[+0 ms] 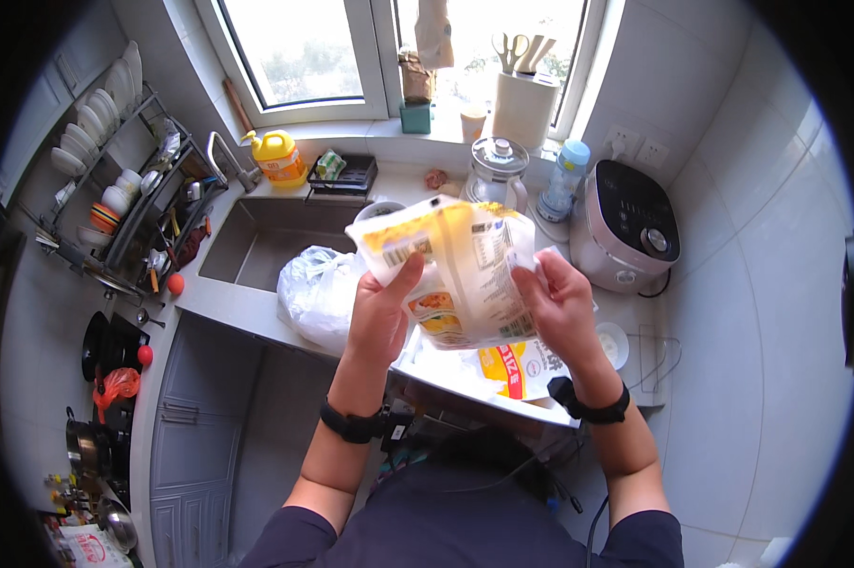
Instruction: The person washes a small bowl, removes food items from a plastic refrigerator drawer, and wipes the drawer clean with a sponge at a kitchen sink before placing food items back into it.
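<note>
Both of my hands hold up a white and yellow plastic food package [462, 284], its printed face with a barcode and food pictures turned towards me. My left hand [384, 305] pinches its left edge, the thumb lying on the front. On the right edge, the thumb and bent fingers of my right hand [558, 295] grip the film. Below the package is a white open container [483, 408], in which another pancake package [519, 369] with a red band lies. A knotted white plastic bag [320, 295] sits beside my left hand, at the sink's edge.
A steel sink [256, 234] lies at the left, past the bag. Behind the package stand a glass kettle [498, 170], a blue bottle [567, 177] and a rice cooker [625, 227]. A small white bowl [613, 344] is right of my right hand. A dish rack [136, 192] fills the left corner.
</note>
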`<state>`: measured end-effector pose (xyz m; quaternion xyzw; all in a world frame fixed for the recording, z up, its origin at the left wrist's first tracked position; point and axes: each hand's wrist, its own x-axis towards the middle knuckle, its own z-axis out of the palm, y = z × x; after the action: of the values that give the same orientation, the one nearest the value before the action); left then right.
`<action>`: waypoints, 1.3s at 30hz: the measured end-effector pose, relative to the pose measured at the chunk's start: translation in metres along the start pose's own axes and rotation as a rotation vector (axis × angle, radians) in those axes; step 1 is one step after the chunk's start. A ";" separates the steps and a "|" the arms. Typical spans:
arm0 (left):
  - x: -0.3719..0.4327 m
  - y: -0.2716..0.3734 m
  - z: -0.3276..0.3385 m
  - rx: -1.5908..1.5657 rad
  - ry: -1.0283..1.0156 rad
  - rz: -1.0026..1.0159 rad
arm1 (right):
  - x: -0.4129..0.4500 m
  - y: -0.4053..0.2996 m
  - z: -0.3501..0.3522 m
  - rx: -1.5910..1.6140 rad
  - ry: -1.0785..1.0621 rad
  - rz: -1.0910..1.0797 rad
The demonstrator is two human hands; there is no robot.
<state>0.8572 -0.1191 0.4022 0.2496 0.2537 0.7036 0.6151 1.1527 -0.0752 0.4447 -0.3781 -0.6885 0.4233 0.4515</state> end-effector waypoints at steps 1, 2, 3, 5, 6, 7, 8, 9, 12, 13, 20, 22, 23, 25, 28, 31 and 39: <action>0.001 0.001 -0.002 0.008 -0.012 0.010 | -0.001 -0.004 0.001 0.030 -0.010 -0.005; -0.006 0.001 -0.004 -0.009 0.028 0.016 | -0.002 -0.009 0.003 0.060 -0.021 -0.009; -0.004 0.001 -0.001 -0.026 0.021 0.020 | -0.004 -0.017 0.002 0.083 -0.026 -0.012; -0.002 0.002 0.003 -0.059 0.007 0.027 | 0.014 -0.022 0.001 0.087 -0.191 0.078; -0.003 -0.002 0.003 -0.023 0.059 0.032 | 0.011 -0.011 0.001 0.084 -0.254 0.120; -0.005 -0.003 0.005 -0.001 0.080 0.033 | 0.009 -0.002 0.001 0.087 -0.267 0.143; -0.006 -0.004 0.007 0.020 0.102 0.033 | 0.006 0.005 0.001 0.100 -0.264 0.158; -0.009 -0.002 0.009 0.045 0.127 0.037 | 0.006 0.008 0.001 0.116 -0.259 0.164; -0.012 0.008 0.013 0.197 -0.059 -0.038 | 0.007 0.006 -0.003 0.200 -0.198 0.226; -0.013 0.009 0.015 0.304 -0.078 -0.072 | 0.007 0.004 -0.003 0.223 -0.179 0.244; -0.026 -0.007 0.022 0.358 -0.071 -0.074 | 0.003 -0.012 -0.002 0.297 -0.174 0.147; -0.028 -0.010 0.024 0.330 -0.062 -0.097 | 0.004 -0.011 -0.001 0.350 -0.180 0.253; -0.029 -0.013 0.027 0.317 -0.049 -0.087 | 0.003 -0.009 -0.001 0.371 -0.174 0.279; -0.031 -0.014 0.028 0.308 -0.031 -0.079 | 0.000 -0.003 0.001 0.414 -0.162 0.331; -0.031 -0.011 0.031 0.282 -0.005 -0.066 | -0.004 -0.003 0.000 0.500 -0.146 0.340; -0.030 -0.001 0.036 0.292 -0.056 -0.032 | -0.001 -0.012 -0.002 0.454 -0.175 0.330; -0.016 0.007 0.028 0.303 -0.106 -0.230 | 0.003 0.029 -0.014 0.722 -0.168 0.425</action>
<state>0.8727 -0.1340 0.4268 0.3455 0.3507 0.5681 0.6595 1.1691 -0.0587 0.4223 -0.2935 -0.4374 0.7500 0.4001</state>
